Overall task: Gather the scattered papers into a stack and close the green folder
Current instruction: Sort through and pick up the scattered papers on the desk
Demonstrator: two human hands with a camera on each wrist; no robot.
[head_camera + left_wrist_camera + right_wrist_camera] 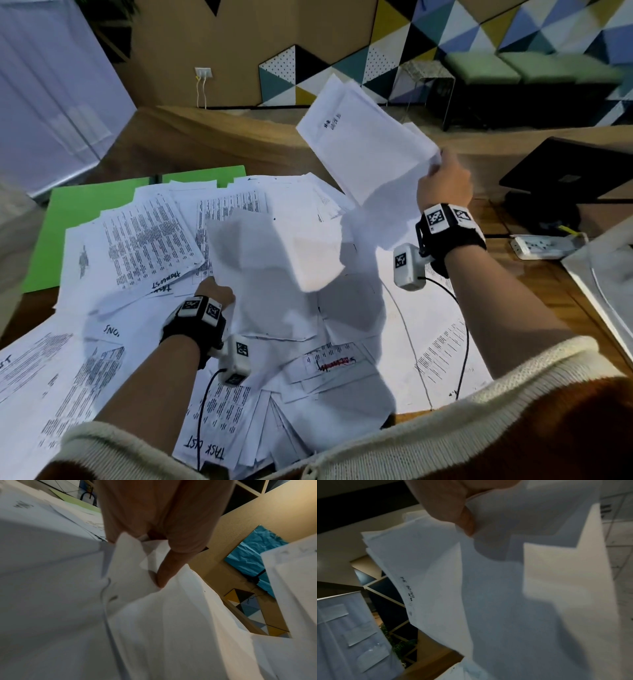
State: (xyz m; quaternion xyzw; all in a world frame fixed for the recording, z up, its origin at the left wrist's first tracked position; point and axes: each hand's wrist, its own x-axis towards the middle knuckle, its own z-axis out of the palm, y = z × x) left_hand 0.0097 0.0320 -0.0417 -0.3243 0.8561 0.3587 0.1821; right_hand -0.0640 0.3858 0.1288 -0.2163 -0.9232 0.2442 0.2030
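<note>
The right hand [443,181] pinches a lifted bundle of sheets [363,144] at 1 o'clock; the left hand [215,294] grips a sheet [274,260]. Most scattered papers [144,240] remain, and the green folder [78,212] lies open at 10 o'clock.

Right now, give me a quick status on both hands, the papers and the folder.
Right hand holds a raised sheaf. Left hand pinches loose sheets. Green folder open, half-buried under scattered papers. Nothing stacked yet.
</note>
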